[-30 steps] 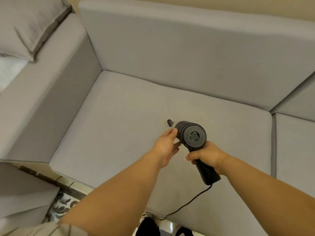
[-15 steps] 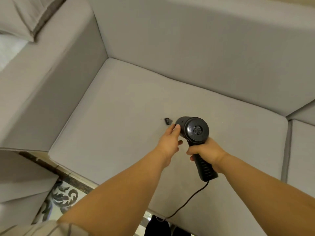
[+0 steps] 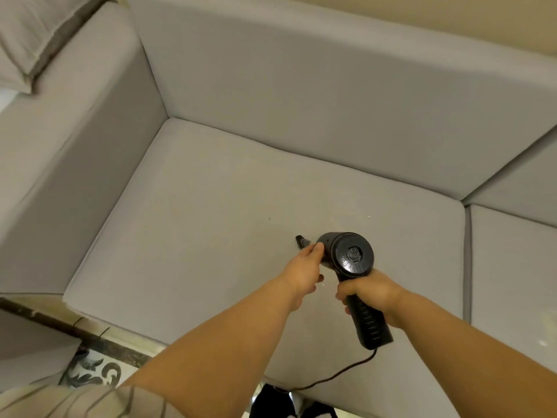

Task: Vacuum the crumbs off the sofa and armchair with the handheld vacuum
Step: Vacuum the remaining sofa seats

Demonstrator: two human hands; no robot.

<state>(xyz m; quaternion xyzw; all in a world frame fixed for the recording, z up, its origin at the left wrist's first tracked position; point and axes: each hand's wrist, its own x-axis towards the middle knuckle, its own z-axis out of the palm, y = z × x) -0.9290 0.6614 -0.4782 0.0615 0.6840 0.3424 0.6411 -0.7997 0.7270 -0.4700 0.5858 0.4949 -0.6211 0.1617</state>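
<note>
- Handheld vacuum [image 3: 351, 257]: black body with a round, vented rear cap facing the viewer, a ribbed pistol-type handle, and a narrow nozzle [image 3: 302, 241] pointing at the seat.
- Location: above the middle of the grey sofa seat cushion [image 3: 196, 236], nozzle tip near the fabric; contact cannot be confirmed.
- Cord [image 3: 334, 377]: runs from the handle base over the cushion's front edge.
- Right hand [image 3: 372, 295]: fingers wrapped fully around the handle.
- Left hand [image 3: 304, 271]: fingers partly curled against the front of the body, beside the nozzle.
- Crumbs: small specks [image 3: 369, 216] lie beyond the vacuum.
- Change from half a second ago: both grips are unchanged; the view has tilted up, showing more backrest [image 3: 301, 101] and wall.
</note>
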